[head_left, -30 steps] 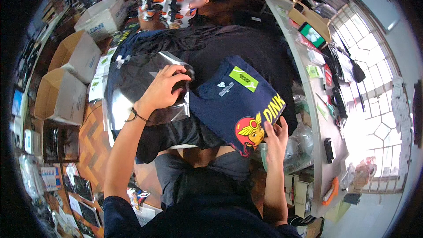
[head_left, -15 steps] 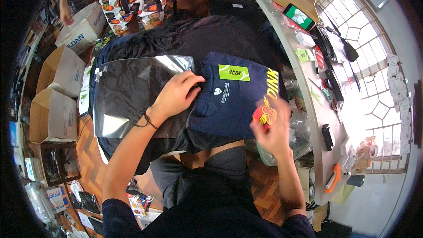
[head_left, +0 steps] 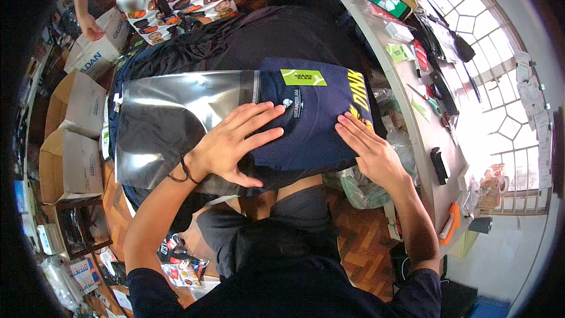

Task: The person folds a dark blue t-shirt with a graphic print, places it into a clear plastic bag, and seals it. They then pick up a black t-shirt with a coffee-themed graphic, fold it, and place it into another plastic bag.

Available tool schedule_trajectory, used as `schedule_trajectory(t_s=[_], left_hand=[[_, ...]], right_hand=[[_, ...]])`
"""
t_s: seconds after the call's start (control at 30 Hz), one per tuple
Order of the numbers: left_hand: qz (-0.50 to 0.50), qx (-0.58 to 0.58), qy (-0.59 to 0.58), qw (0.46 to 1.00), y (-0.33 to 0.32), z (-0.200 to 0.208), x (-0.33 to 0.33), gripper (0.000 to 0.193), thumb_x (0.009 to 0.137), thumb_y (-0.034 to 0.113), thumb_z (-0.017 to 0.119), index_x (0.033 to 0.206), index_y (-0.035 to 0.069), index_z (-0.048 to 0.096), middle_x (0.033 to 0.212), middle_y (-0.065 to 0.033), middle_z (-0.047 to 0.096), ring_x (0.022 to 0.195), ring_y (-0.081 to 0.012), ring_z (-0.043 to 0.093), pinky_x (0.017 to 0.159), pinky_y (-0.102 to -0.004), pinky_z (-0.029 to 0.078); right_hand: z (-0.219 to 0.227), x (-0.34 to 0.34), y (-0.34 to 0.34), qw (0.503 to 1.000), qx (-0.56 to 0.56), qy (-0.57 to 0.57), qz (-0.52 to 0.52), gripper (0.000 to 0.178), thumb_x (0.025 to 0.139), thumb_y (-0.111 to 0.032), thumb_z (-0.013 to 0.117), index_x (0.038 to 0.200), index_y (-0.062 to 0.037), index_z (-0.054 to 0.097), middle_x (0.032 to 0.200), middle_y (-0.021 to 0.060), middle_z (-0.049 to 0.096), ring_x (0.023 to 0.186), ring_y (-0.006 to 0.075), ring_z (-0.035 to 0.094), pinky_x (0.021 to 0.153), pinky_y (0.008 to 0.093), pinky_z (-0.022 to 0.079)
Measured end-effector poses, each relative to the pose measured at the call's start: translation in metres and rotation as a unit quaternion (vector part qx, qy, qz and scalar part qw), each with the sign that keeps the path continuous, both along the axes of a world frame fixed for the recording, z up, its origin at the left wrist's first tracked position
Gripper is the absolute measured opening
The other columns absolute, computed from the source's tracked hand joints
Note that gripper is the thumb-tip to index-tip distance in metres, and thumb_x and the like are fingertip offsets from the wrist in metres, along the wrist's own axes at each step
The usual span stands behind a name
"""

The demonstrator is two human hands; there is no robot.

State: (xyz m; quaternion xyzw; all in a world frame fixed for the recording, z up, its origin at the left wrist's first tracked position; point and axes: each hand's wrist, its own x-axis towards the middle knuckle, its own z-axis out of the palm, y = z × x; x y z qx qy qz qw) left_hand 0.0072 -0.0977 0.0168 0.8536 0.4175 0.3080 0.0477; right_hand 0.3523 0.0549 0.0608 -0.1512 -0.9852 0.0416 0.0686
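Note:
A folded navy T-shirt [head_left: 312, 141] with yellow lettering lies in front of me on a pile of dark cloth. By its collar sits a green hang tag [head_left: 303, 77]. My left hand [head_left: 235, 141] is spread, its fingertips on the shirt near the collar and its palm over the edge of a clear plastic bag [head_left: 153, 123]. That bag lies flat to the left and meets the shirt's left side; whether it overlaps the fabric there I cannot tell. On the shirt's right part my right hand [head_left: 374, 150] rests with straight fingers, partly covering the printed emblem.
Open cardboard boxes [head_left: 85, 168] stand at the left. Along the right runs a long table [head_left: 412, 118] with scissors [head_left: 425, 97], a phone [head_left: 387, 2] and an orange-handled tool [head_left: 450, 224]. Across the pile is another person, one hand [head_left: 91, 27] near a box.
My left hand has opened out and come down onto the shirt. My right hand, blurred before, now lies flat on it. The other person's patterned garment has shifted lower in view.

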Motion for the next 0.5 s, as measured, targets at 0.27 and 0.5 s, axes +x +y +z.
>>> schedule_trajectory(t_s=[0.27,0.5], left_hand=[[0.003,0.069,0.105,0.992,0.004,-0.001,0.006,0.071,0.09,0.028,0.071,0.158,0.021,0.051,0.171,-0.0124,0.042,0.157,-0.0341,0.041,0.129,-0.0524,0.031],[-0.114,0.047,0.104,0.987,0.014,-0.011,0.026,0.049,0.099,0.015,0.052,0.147,0.016,0.063,0.162,-0.0075,0.054,0.15,-0.0313,0.051,0.124,-0.0479,0.045]], right_hand=[[0.02,0.016,-0.03,0.992,-0.125,0.028,0.017,0.072,0.077,0.009,0.057,0.147,-0.0041,0.062,0.16,0.0146,0.054,0.151,0.0301,0.051,0.124,0.043,0.045],[0.0,0.031,-0.043,0.996,-0.052,0.046,0.061,0.069,0.074,-0.001,0.07,0.143,-0.008,0.065,0.158,0.0117,0.057,0.152,0.0305,0.05,0.125,0.048,0.043]])
